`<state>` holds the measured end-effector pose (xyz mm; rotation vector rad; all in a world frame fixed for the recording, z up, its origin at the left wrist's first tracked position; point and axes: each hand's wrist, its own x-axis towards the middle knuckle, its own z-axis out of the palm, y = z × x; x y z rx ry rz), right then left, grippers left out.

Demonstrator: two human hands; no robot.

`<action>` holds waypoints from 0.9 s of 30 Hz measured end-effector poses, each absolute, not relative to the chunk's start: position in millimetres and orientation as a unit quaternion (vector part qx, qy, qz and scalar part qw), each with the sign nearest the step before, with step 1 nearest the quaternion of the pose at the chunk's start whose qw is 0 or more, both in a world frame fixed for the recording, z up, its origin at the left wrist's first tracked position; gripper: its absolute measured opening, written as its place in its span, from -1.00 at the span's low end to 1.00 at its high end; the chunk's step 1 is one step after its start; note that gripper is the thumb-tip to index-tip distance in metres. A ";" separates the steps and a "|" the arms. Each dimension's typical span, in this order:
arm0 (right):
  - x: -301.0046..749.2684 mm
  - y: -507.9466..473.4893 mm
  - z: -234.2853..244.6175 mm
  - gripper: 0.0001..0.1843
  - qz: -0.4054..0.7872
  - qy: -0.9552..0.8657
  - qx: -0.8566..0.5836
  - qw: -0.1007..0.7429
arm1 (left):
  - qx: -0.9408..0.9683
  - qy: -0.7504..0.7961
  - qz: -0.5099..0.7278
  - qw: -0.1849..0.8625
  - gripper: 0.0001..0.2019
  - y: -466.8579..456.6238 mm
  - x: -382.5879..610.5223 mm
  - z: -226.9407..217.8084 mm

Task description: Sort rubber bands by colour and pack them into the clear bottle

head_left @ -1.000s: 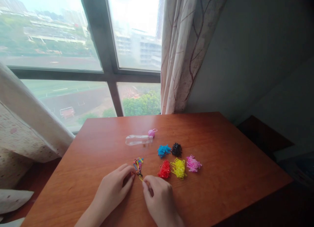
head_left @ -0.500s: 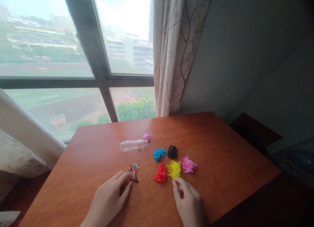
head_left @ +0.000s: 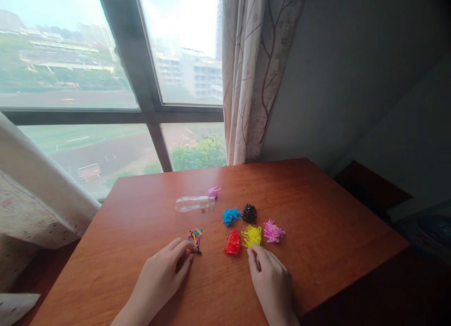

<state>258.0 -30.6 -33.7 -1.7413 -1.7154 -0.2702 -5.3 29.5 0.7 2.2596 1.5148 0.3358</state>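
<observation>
Taking the yellow heap of loops [head_left: 252, 235] as our landmark, our left hand [head_left: 165, 269] is well to its left on the desk [head_left: 211, 298], fingertips at the mixed-colour loops [head_left: 196, 236]; light, steady pressure should keep that cluster from shifting. The red heap [head_left: 232, 242] sits just left of our landmark, so we should avoid brushing it. Our right hand [head_left: 270, 275] is at the landmark's near edge, thumb and forefinger drawn together; pinching one loop alone should spare its neighbours. Our fingers hide both contact points, so we cannot tell whether either hand grips anything; both arms are cut off.
</observation>
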 end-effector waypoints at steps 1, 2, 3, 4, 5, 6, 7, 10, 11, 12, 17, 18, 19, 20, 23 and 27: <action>258.0 -30.2 -33.5 -0.51 -0.102 -0.658 -0.668 0.332 | 0.807 0.543 0.120 0.198 -0.80 29.7 -5.3 0.4; 258.0 -29.8 -33.4 -0.51 -0.101 -0.659 -0.669 0.330 | 0.807 0.544 0.120 0.198 -0.80 30.0 -5.5 -0.1; 258.1 -29.5 -33.3 -0.50 -0.099 -0.659 -0.670 0.328 | 0.806 0.544 0.122 0.198 -0.80 30.3 -5.7 -0.7; 258.1 -29.4 -33.2 -0.50 -0.098 -0.659 -0.671 0.327 | 0.806 0.545 0.123 0.197 -0.80 30.5 -6.0 -1.4; 258.2 -29.4 -33.1 -0.50 -0.096 -0.658 -0.672 0.327 | 0.805 0.546 0.124 0.195 -0.80 30.7 -6.3 -2.1; 258.3 -29.6 -32.9 -0.50 -0.094 -0.656 -0.674 0.327 | 0.804 0.548 0.126 0.193 -0.81 30.8 -6.5 -2.8; 258.2 -29.9 -32.7 -0.50 -0.093 -0.654 -0.676 0.327 | 0.803 0.550 0.126 0.190 -0.81 30.9 -6.6 -3.4; 257.8 -30.7 -31.7 -0.51 -0.088 -0.651 -0.679 0.327 | 0.803 0.551 0.131 0.185 -0.82 31.1 -6.0 -4.6; 257.6 -30.9 -31.3 -0.51 -0.087 -0.651 -0.679 0.329 | 0.803 0.550 0.132 0.184 -0.81 31.2 -5.5 -4.8; 257.4 -31.1 -31.0 -0.52 -0.086 -0.651 -0.678 0.331 | 0.804 0.550 0.133 0.184 -0.81 31.4 -5.0 -4.9; 257.3 -31.4 -31.0 -0.55 -0.071 -0.652 -0.666 0.356 | 0.804 0.545 0.153 0.183 -0.80 32.8 -3.5 -5.0; 257.4 -31.6 -31.3 -0.57 -0.062 -0.654 -0.660 0.364 | 0.804 0.543 0.160 0.185 -0.80 33.2 -3.7 -5.0; 257.2 -31.8 -31.5 -0.58 -0.051 -0.658 -0.653 0.372 | 0.803 0.541 0.166 0.187 -0.81 33.5 -4.0 -5.0; 256.5 -32.2 -31.7 -0.60 -0.039 -0.663 -0.644 0.380 | 0.803 0.538 0.171 0.191 -0.81 33.7 -4.1 -4.9; 250.4 -34.3 -31.1 -0.65 -0.003 -0.682 -0.616 0.394 | 0.802 0.527 0.194 0.202 -0.80 34.0 -3.1 -3.4; 231.8 -39.3 -27.4 -0.68 0.042 -0.712 -0.590 0.378 | 0.806 0.514 0.210 0.202 -0.80 35.8 6.3 6.5</action>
